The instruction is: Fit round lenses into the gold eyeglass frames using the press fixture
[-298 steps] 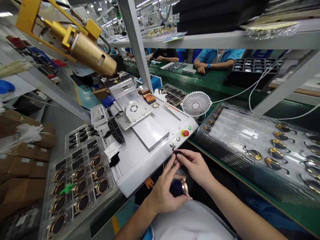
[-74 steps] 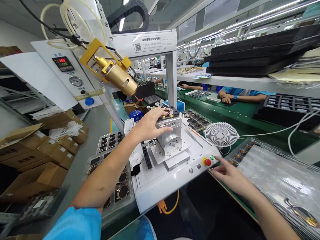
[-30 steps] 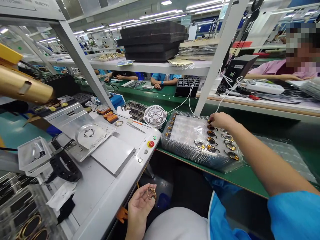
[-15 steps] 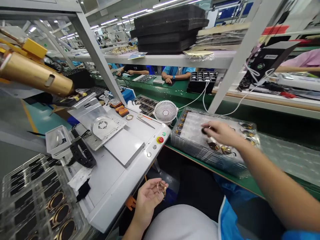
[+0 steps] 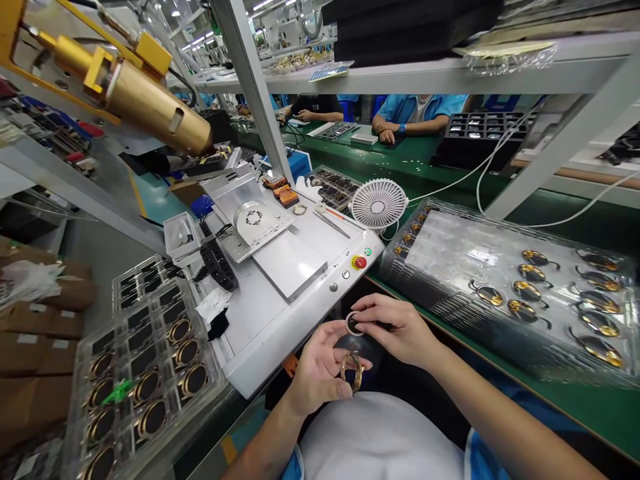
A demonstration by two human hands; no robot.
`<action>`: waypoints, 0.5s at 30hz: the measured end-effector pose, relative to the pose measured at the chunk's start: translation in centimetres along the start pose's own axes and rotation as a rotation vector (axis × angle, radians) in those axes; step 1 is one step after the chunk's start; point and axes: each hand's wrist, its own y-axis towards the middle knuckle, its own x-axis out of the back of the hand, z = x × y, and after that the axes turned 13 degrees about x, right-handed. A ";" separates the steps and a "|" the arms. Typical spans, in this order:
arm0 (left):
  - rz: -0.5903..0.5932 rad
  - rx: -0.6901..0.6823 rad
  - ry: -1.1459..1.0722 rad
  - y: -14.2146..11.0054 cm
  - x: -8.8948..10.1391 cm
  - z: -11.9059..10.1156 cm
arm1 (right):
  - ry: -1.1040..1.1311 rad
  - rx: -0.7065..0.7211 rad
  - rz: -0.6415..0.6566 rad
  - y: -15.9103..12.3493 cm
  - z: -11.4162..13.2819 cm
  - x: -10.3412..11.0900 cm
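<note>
Gold ring (image 5: 351,372) in left hand (image 5: 320,373), black-centred ring (image 5: 354,323) in right hand (image 5: 397,327)

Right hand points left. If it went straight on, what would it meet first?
Probably the left hand, which holds a gold ring. The right hand pinches a small ring and the left hand lies just ahead, though depth is unclear.

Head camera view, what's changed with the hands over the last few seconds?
The right hand has come back from the clear plastic tray and now pinches a small dark ring part in front of the body. The left hand still holds the gold-coloured ring. The tray and desk fan stayed put.
</note>
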 end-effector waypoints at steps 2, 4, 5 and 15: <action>-0.018 -0.012 -0.020 -0.1 0.0 0.1 | 0.017 0.014 0.031 -0.1 0.1 -0.2; -0.024 0.008 -0.044 -0.1 0.2 0.1 | 0.036 0.035 0.105 0.0 0.3 -0.3; -0.022 0.018 -0.060 -0.1 0.3 0.1 | 0.043 0.046 0.143 0.2 0.3 -0.3; -0.112 -0.055 -0.060 -0.6 1.3 -1.0 | 0.035 -0.623 -0.040 9.5 -5.5 -2.9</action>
